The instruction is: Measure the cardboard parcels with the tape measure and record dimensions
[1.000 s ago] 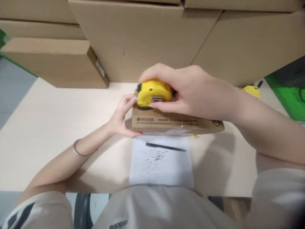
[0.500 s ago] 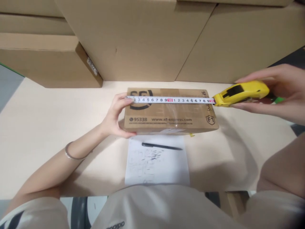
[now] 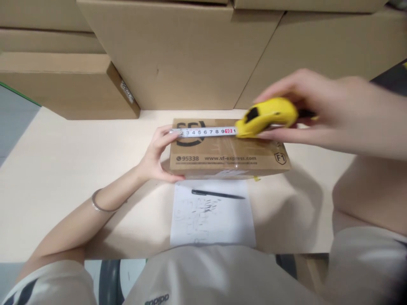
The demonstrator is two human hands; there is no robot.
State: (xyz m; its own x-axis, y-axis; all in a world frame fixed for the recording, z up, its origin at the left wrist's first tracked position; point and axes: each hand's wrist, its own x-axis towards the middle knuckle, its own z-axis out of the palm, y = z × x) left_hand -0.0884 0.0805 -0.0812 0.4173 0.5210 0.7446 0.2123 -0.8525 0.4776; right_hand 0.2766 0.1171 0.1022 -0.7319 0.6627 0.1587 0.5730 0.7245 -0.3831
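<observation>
"Yellow tape measure [image 3: 270,116], where is it?"

"Over the cardboard box [image 3: 229,156] on the table [image 3: 63,161], with the right hand [image 3: 321,114] curled snugly round it."

"And the left hand [image 3: 157,154]?"

"Its fingers press the end of the tape [image 3: 206,132] to the box's left edge, probably to keep it flat along the top. A pen [image 3: 218,195] lies on paper [image 3: 213,216] just in front."

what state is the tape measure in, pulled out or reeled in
Pulled out partway: its white blade lies along the box top from the left hand to the yellow case in the right hand.
</observation>
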